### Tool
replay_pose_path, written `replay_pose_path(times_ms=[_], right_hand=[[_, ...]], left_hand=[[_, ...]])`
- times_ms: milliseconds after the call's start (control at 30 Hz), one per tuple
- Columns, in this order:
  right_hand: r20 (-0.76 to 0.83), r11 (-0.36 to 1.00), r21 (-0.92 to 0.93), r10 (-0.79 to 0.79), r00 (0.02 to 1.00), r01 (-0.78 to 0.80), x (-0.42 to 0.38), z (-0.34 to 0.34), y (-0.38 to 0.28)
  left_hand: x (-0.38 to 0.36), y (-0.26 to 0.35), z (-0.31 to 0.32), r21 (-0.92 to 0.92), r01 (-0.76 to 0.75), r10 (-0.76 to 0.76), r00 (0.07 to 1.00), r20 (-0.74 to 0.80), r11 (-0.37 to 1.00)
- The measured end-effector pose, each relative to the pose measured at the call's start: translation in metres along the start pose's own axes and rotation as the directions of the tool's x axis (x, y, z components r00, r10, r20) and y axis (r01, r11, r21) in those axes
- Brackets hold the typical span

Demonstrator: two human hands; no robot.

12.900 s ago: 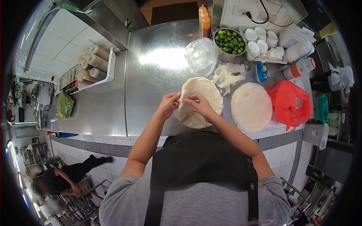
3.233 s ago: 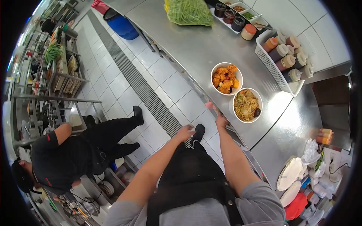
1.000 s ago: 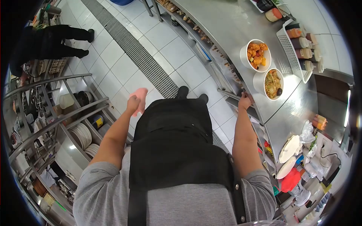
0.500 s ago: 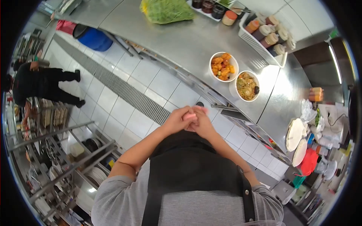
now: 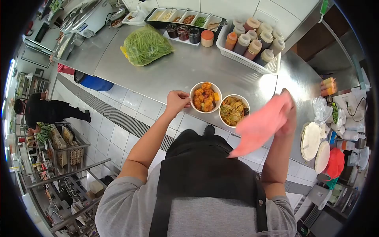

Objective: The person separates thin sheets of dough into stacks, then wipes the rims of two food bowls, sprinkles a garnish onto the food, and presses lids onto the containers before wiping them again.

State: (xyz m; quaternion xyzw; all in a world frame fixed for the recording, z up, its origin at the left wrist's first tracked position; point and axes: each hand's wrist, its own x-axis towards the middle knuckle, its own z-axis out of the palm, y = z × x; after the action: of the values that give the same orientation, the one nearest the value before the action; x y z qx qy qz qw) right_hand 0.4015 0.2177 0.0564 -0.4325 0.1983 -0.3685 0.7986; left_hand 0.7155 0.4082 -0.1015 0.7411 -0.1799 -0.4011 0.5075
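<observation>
My left hand [image 5: 177, 104] is closed, fingers curled together, with its fingertips right at the left rim of a white bowl of orange-glazed pieces [image 5: 204, 98]. What is between those fingers, if anything, is hidden. Next to that bowl stands a white bowl of noodles [image 5: 233, 111] with vegetables and a dark piece on top. On the right, my right hand [image 5: 290, 118] grips a pink cloth [image 5: 262, 124], smeared by motion. The cloth hangs down to the left, overlapping the noodle bowl's right side in this view.
Sauce bottles fill a white basket [image 5: 252, 62] at the counter's back. A bag of green vegetables [image 5: 146, 46] lies left, near jars and a topping tray [image 5: 185, 19]. Flat round breads [image 5: 311, 141] lie right. A person in black [image 5: 49, 110] stands far left by metal racks [image 5: 71, 175].
My hands, together over the pink cloth before, have separated. The left has come to the orange-food bowl, the right has swung right with the cloth spread out. The view has shifted toward the counter.
</observation>
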Motion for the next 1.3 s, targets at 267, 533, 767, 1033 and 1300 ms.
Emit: replay_pose_path(times_ms=[267, 533, 767, 1033, 1300], right_hand=[[0.189, 0.581, -0.784, -0.112, 0.976, 0.219, 0.151, 0.051, 0.026], [0.137, 0.206, -0.978, 0.463, 0.876, 0.044, 0.258, 0.01, 0.23], [0.397, 0.641, -0.767, 0.434, 0.809, 0.032, 0.263, 0.093, 0.292], [0.281, 0.474, -0.876, 0.651, 0.705, -0.088, 0.264, 0.133, 0.276], [0.409, 0.329, -0.903, 0.461, 0.787, 0.277, 0.291, 0.142, 0.262]], left_hand=[[0.081, 0.029, -0.045, 0.471, -0.327, 0.292, 0.945, 0.148, 0.819], [0.17, 0.063, -0.085, 0.409, -0.284, 0.033, 0.853, 0.521, 0.867], [0.148, 0.066, -0.112, 0.55, -0.122, -0.296, 0.737, 0.608, 0.826], [0.177, 0.053, -0.123, 0.271, -0.146, 0.044, 0.936, 0.349, 0.951], [0.2, 0.068, -0.119, 0.268, -0.261, 0.122, 0.889, 0.441, 0.927]])
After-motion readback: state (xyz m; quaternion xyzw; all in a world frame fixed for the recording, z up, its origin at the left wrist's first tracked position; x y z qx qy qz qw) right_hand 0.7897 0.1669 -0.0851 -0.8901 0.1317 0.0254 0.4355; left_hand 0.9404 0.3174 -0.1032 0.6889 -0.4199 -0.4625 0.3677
